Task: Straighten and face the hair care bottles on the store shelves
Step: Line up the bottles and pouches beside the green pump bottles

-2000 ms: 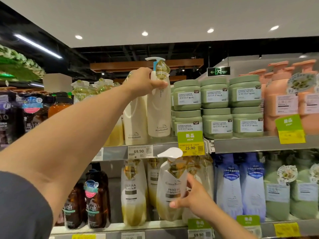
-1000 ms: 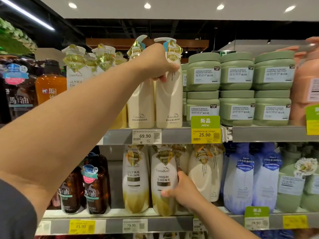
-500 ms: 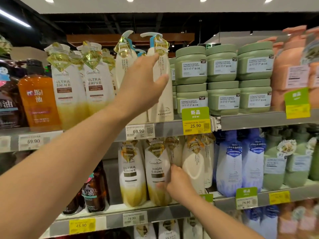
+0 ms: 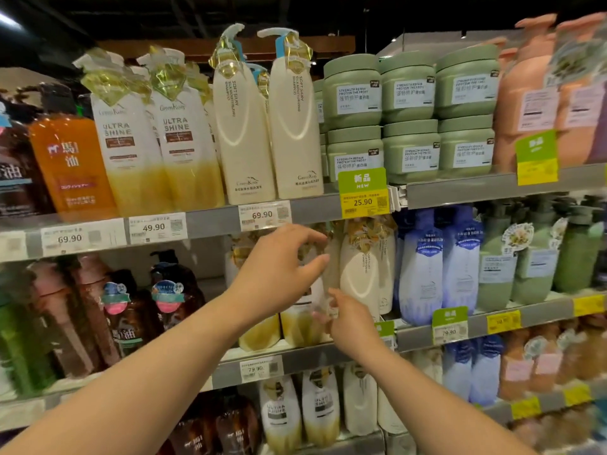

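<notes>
My left hand [image 4: 282,267] hovers in front of the middle shelf, fingers apart and curled near the top of a white-and-gold bottle [image 4: 299,326]. That hand hides most of the bottle. My right hand [image 4: 348,318] rests its fingers on the bottle's lower right side, beside a cream bottle [image 4: 359,274]; the contact is blurred. On the upper shelf, two tall cream pump bottles [image 4: 244,126] stand upright side by side, with their pumps turned left. Beside them, to the left, are the Ultra Shine bottles [image 4: 124,142].
Green jars [image 4: 407,93] are stacked to the right of the cream pump bottles, and peach bottles [image 4: 525,93] stand further right. Blue bottles [image 4: 420,267] and green bottles [image 4: 538,264] fill the middle shelf on the right. Dark brown bottles [image 4: 167,297] stand at its left. Price tags line the shelf edges [image 4: 210,221].
My left hand has let go of the cream pump bottle on the upper shelf and dropped to the middle shelf. My right hand stays at the white-and-gold bottle. The view has tilted down.
</notes>
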`<control>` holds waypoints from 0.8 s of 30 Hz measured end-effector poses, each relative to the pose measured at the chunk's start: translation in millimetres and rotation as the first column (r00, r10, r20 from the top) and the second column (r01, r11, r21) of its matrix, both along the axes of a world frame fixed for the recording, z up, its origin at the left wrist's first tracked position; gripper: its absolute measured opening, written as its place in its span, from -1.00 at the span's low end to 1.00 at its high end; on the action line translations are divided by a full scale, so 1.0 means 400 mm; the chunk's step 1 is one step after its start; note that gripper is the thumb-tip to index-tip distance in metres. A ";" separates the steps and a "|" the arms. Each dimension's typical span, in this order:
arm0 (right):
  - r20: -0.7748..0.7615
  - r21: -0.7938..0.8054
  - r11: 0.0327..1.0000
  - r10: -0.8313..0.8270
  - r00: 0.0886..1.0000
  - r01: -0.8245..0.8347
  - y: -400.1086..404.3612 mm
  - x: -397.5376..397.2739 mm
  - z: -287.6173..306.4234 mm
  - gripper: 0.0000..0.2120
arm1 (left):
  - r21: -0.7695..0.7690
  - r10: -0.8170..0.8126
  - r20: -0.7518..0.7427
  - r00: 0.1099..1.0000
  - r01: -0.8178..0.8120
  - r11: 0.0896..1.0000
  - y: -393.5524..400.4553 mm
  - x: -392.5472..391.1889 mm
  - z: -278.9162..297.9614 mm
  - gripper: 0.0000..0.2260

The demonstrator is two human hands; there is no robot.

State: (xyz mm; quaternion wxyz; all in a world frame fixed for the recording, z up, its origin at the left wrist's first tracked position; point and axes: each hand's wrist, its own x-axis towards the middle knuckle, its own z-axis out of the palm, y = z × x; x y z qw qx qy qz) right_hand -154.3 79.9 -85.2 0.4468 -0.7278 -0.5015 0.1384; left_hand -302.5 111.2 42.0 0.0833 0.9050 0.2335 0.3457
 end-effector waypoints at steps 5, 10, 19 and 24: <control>-0.140 -0.011 1.000 -0.005 0.990 0.003 -0.080 0.041 0.020 -0.67 | -0.111 -0.004 -0.016 1.000 0.002 0.994 -0.008 0.018 -0.053 -0.72; -0.268 0.055 0.998 0.027 0.963 -0.013 -0.196 0.096 0.069 -0.77 | -0.195 0.001 -0.011 1.000 -0.003 0.981 -0.047 0.058 -0.084 -0.75; -0.438 0.112 0.990 0.131 0.890 -0.091 -0.382 0.218 0.070 -0.91 | -0.252 0.001 -0.075 0.997 -0.020 0.968 -0.155 0.204 -0.147 -0.76; -0.441 0.033 0.990 0.138 0.887 -0.137 -0.468 0.327 0.080 -0.85 | -0.346 0.040 -0.052 0.998 -0.055 0.937 -0.231 0.298 -0.147 -0.80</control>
